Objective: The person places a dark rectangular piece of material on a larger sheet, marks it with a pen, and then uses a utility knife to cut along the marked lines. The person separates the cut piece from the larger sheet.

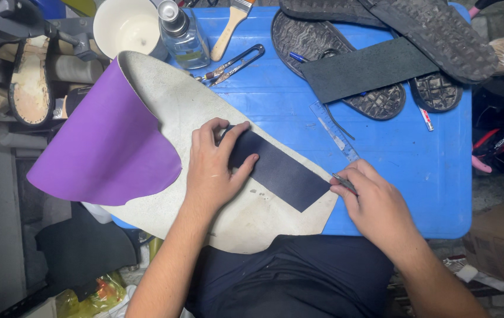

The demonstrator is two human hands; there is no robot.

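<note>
A dark strip [278, 171] is laid flat on the pale underside of a sheet [205, 118], near the sheet's right edge, over the front of a blue table [417, 159]. The strip's upper left end is pressed down by the left hand [213, 168], fingers spread wide and flat, holding nothing. At the strip's lower right corner, a thin metal tool [343, 182] is pinched in the right hand [376, 203], closed narrow around it; whether the tip is a blade or a scriber cannot be told, since most of it is hidden by the fingers.

Only one end of the strip is pinned, so it could be pivoted or slid by pressure from the tool, and any line traced around it would be skewed. The sheet overhangs the table's front edge, where it is unsupported and could flex under the tip. Its purple face [104, 141] is curled up at the left and could spring back, dragging the sheet. A clear ruler [334, 131] lies just beyond the strip, unused. Further back, snips [234, 62], a bottle [182, 32], a brush [231, 26], a cup [125, 26] and shoe soles [376, 35] are crowded, apart from the work.
</note>
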